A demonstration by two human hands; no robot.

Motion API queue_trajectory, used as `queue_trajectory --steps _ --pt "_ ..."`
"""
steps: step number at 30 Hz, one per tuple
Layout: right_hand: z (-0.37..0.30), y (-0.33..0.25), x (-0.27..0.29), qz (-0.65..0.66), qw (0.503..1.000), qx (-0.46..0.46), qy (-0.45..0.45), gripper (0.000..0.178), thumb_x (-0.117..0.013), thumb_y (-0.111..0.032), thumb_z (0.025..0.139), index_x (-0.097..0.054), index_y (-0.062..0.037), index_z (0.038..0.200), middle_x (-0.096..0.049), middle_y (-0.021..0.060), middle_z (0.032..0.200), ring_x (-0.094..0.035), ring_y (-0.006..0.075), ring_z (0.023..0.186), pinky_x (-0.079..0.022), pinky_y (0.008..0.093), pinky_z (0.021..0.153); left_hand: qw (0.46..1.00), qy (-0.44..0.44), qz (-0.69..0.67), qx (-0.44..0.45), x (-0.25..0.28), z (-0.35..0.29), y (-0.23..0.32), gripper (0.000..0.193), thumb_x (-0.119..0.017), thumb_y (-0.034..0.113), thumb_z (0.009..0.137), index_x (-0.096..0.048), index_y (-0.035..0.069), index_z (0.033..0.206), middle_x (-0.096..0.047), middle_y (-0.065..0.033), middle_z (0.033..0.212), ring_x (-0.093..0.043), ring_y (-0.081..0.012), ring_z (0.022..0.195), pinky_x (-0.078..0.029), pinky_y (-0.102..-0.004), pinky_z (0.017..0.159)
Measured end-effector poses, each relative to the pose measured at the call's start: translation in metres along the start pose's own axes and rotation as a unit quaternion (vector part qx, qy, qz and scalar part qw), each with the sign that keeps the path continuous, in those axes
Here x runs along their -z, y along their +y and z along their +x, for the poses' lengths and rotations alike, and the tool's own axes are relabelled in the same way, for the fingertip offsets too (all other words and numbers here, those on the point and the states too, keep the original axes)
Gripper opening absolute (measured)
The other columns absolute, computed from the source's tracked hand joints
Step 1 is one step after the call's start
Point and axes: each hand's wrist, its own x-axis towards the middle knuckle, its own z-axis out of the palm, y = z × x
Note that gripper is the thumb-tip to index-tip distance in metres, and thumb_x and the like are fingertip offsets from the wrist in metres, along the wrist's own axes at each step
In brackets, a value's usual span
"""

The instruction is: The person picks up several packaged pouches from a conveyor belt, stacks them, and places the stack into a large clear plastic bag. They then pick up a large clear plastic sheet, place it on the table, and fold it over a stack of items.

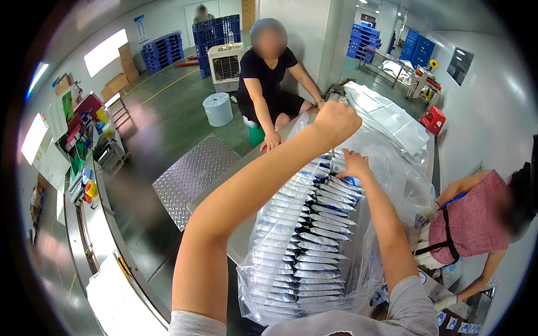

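Observation:
Rows of white and blue sealed packets (322, 246) stand on edge, packed side by side inside a large clear plastic bag (255, 280). My left hand (338, 122) is closed in a fist above the far end of the rows; what its fingers hold is hidden. My right hand (357, 166) rests its spread fingers on the packets at the far end, close to the bag's right side. Both my arms reach forward over the bag, the left one crossing above its left edge.
Across the table a person (269, 78) sits with one hand on its edge. Another person (471, 224) works at the right, wearing gloves. White plastic sheets (386, 115) lie at the far right. A metal plate (193, 173), a blue-white bucket (217, 109) and a bench (84, 224) stand left.

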Motion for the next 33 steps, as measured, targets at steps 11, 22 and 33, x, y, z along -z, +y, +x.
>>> queue_trajectory --steps 11,22,33 --pt "-0.096 0.025 -0.001 0.089 0.969 0.191 0.13 0.061 -0.057 -0.042 0.085 -0.043 -0.0038 0.13 -0.045 0.0133 0.134 -0.042 0.0284 0.125 -0.031 0.0505 0.102 0.915 0.135 -0.337 0.178 0.061 -0.131 -0.003 0.034 -0.064 0.005 0.075 -0.059 0.003 0.109 -0.056 -0.016 0.109 -0.054 -0.0345 0.102 -0.04 -0.0392 0.091" --pt "-0.396 -0.009 -0.217 0.638 0.632 -0.313 0.311 0.016 -0.049 -0.017 0.092 -0.052 -0.0027 0.097 -0.053 0.0089 0.092 -0.048 0.0157 0.086 -0.039 0.0281 0.079 0.148 -0.051 -0.556 0.816 -0.038 -0.592 0.303 0.033 -0.045 0.033 0.093 -0.055 0.002 0.101 -0.055 -0.0047 0.091 -0.053 -0.0149 0.085 -0.043 -0.0316 0.079" --pt "-0.402 -0.03 -0.07 0.466 0.842 0.092 0.255 0.048 -0.065 -0.031 0.08 -0.046 -0.001 0.112 -0.05 0.0147 0.109 -0.049 0.0275 0.103 -0.036 0.039 0.091 0.395 0.228 -0.421 0.784 0.081 -0.452 0.265 0.045 -0.039 0.042 0.094 -0.046 0.001 0.112 -0.051 -0.0103 0.103 -0.05 -0.0211 0.099 -0.04 -0.0361 0.089"
